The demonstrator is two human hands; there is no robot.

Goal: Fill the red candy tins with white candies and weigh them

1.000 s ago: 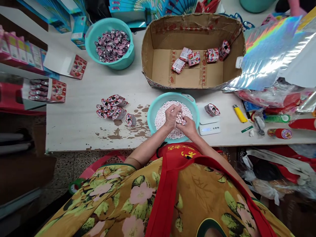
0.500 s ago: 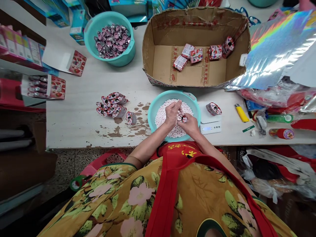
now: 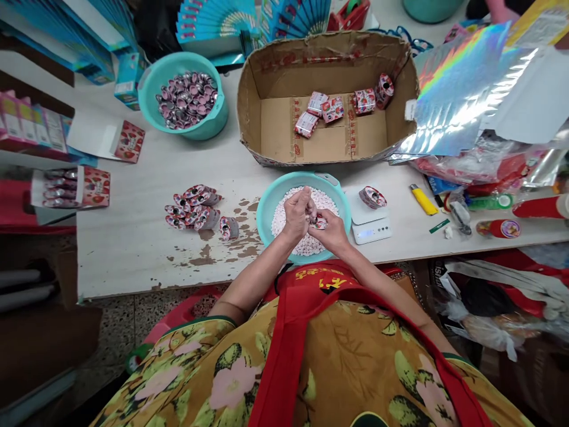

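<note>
My left hand [image 3: 297, 212] is curled into a loose fist over a teal basin [image 3: 263, 207], its fingertips at the mouth of a small strawberry-print tin [image 3: 319, 223]. White candies were showing in its grip a moment ago; the fingers mostly cover them now. The tin is held by my right hand [image 3: 334, 232], fingers wrapped round it, mouth facing up. Below both hands, the basin holds many small white candies [image 3: 284, 222]. Just right of it, another such tin [image 3: 372, 197] stands on a white digital scale [image 3: 372, 231].
Several open tins [image 3: 195, 207] cluster at left, with a single tin [image 3: 229, 228] beside them. A teal bucket [image 3: 217, 121] holds pink-and-silver caps. Behind the basin, a cardboard box [image 3: 275, 139] contains several tins. A yellow lighter [image 3: 424, 200] and plastic bags lie at right.
My left hand has closed and tipped more over the tin, and fewer white candies show between the hands. The whole view has shifted and turned slightly.
</note>
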